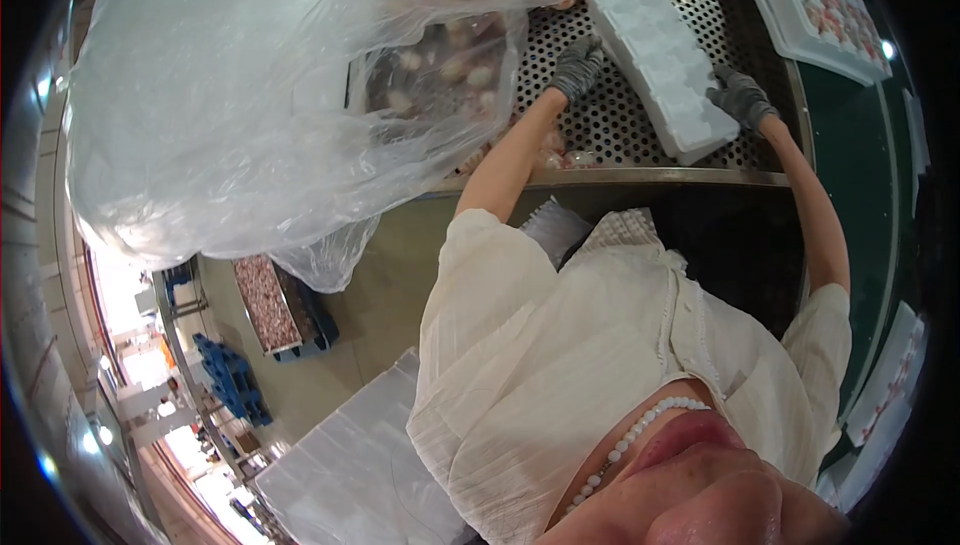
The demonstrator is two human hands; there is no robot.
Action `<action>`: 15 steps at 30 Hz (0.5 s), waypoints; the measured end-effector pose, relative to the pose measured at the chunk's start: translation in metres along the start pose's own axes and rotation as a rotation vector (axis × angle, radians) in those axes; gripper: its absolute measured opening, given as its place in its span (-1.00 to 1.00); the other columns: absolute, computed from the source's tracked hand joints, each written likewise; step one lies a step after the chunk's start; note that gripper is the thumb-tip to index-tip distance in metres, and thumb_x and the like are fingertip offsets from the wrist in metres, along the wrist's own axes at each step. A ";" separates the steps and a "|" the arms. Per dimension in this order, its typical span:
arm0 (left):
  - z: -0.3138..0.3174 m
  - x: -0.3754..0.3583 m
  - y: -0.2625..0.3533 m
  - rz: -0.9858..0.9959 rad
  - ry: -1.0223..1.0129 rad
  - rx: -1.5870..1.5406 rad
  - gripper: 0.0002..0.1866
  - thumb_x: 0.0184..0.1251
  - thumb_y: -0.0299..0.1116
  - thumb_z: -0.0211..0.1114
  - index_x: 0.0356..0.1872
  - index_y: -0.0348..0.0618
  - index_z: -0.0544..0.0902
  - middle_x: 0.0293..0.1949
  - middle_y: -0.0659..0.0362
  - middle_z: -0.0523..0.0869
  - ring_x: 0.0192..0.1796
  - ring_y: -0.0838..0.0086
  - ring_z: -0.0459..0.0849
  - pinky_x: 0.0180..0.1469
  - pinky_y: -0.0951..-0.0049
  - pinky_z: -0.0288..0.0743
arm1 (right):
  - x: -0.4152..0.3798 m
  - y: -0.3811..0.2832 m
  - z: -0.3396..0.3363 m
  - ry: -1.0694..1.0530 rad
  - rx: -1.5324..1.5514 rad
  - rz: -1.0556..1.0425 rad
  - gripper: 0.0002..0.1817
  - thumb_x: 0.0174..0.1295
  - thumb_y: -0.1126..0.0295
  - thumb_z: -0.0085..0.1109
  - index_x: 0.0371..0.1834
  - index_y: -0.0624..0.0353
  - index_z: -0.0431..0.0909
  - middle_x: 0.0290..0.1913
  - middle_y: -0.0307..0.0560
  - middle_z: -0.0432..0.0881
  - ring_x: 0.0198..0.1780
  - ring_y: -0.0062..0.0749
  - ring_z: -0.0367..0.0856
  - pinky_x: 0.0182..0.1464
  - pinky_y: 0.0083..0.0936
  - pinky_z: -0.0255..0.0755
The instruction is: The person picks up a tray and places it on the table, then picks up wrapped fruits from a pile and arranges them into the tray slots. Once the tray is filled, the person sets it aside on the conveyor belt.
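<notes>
Tray: white oblong foam tray (662,70) over perforated silver metal table (612,133).
Edges: grey-gloved left hand (578,67), grey-gloved right hand (742,98), opposite sides.
Fingers: partly hidden; cannot tell whether grasping tray.

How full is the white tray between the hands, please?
The white tray looks empty: only bare white shows on its visible face; its hidden side, I cannot tell.
</notes>
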State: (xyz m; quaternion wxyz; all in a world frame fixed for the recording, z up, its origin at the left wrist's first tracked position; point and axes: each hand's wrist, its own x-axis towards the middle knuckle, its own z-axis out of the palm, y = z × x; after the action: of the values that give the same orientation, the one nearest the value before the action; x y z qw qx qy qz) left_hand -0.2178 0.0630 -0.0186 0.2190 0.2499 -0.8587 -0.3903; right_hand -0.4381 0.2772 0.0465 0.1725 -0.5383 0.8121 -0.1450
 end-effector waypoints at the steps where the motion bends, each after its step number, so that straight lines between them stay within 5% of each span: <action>1: -0.012 -0.003 0.001 -0.011 0.009 0.005 -0.68 0.14 -0.36 0.01 -0.09 -0.27 0.43 -0.10 -0.03 0.49 -0.06 0.26 0.46 0.02 0.39 0.31 | 0.001 0.003 -0.002 0.004 -0.029 -0.032 -0.58 -0.10 0.24 0.14 -0.14 0.16 0.40 -0.32 0.09 0.52 -0.29 -0.16 0.50 -0.23 -0.39 0.35; 4: -0.063 -0.016 0.003 -0.164 -0.210 0.479 -0.62 0.15 -0.25 0.00 -0.05 -0.25 0.41 -0.12 -0.01 0.51 -0.03 0.25 0.45 0.07 0.39 0.24 | 0.006 0.007 0.001 0.044 -0.079 -0.003 -0.51 -0.06 0.22 0.11 -0.04 0.20 0.35 -0.15 0.10 0.46 -0.13 -0.16 0.45 -0.07 -0.40 0.29; 6: -0.099 -0.033 0.038 -0.255 -0.469 1.118 -0.57 0.10 -0.20 0.01 -0.02 -0.20 0.40 -0.03 0.01 0.45 0.07 0.26 0.37 0.16 0.39 0.14 | 0.011 0.002 0.002 0.094 -0.091 0.054 -0.46 -0.03 0.19 0.08 0.03 0.23 0.30 -0.01 0.11 0.40 0.00 -0.15 0.39 0.06 -0.41 0.23; 8: -0.129 -0.054 0.022 0.002 -0.010 1.489 -0.55 0.05 -0.20 0.03 0.00 -0.15 0.40 0.04 0.00 0.38 0.13 0.26 0.31 0.19 0.38 0.08 | 0.008 -0.010 0.002 0.294 -0.068 -0.103 -0.48 0.01 0.17 0.06 0.02 0.21 0.30 -0.04 0.10 0.42 -0.04 -0.17 0.41 0.03 -0.39 0.26; 10: -0.178 -0.066 -0.045 0.060 -0.009 1.567 -0.49 0.14 -0.23 -0.19 0.14 -0.23 0.21 0.19 -0.01 0.15 0.24 0.34 0.13 0.27 0.47 -0.13 | 0.002 -0.027 -0.002 0.270 -0.005 -0.111 -0.49 0.02 0.17 0.06 0.02 0.21 0.31 -0.04 0.09 0.42 -0.05 -0.19 0.43 0.01 -0.39 0.27; 11: -0.215 -0.077 -0.017 -0.316 -0.225 1.300 -0.51 0.15 -0.22 -0.19 0.11 -0.19 0.26 0.16 0.04 0.23 0.19 0.36 0.22 0.23 0.44 0.01 | -0.001 -0.034 -0.003 0.246 0.050 -0.123 -0.49 0.02 0.16 0.06 0.02 0.20 0.31 -0.05 0.08 0.42 -0.06 -0.21 0.44 0.00 -0.40 0.28; 12: -0.249 -0.079 -0.004 -0.599 -0.143 1.089 -0.51 0.13 -0.17 -0.14 0.09 -0.17 0.29 0.12 0.06 0.31 0.13 0.35 0.32 0.15 0.40 0.16 | -0.003 -0.037 -0.004 0.242 0.053 -0.125 -0.49 0.02 0.16 0.06 0.02 0.20 0.31 -0.05 0.08 0.42 -0.06 -0.21 0.44 0.00 -0.40 0.28; 15: -0.342 -0.136 -0.050 -0.545 0.207 1.526 -0.50 0.05 -0.04 0.00 -0.04 -0.15 0.43 0.11 0.07 0.33 0.15 0.31 0.29 0.16 0.33 0.14 | -0.004 -0.043 0.001 0.290 0.109 -0.175 -0.52 0.02 0.20 0.08 0.01 0.14 0.32 -0.08 0.03 0.45 -0.13 -0.25 0.48 -0.05 -0.41 0.32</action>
State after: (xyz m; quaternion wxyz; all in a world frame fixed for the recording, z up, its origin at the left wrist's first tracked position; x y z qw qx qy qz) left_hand 0.0970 -0.0756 0.1229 -0.0357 0.5650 -0.7725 0.2875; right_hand -0.4010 0.2649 0.0638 0.0692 -0.5702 0.7693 -0.2797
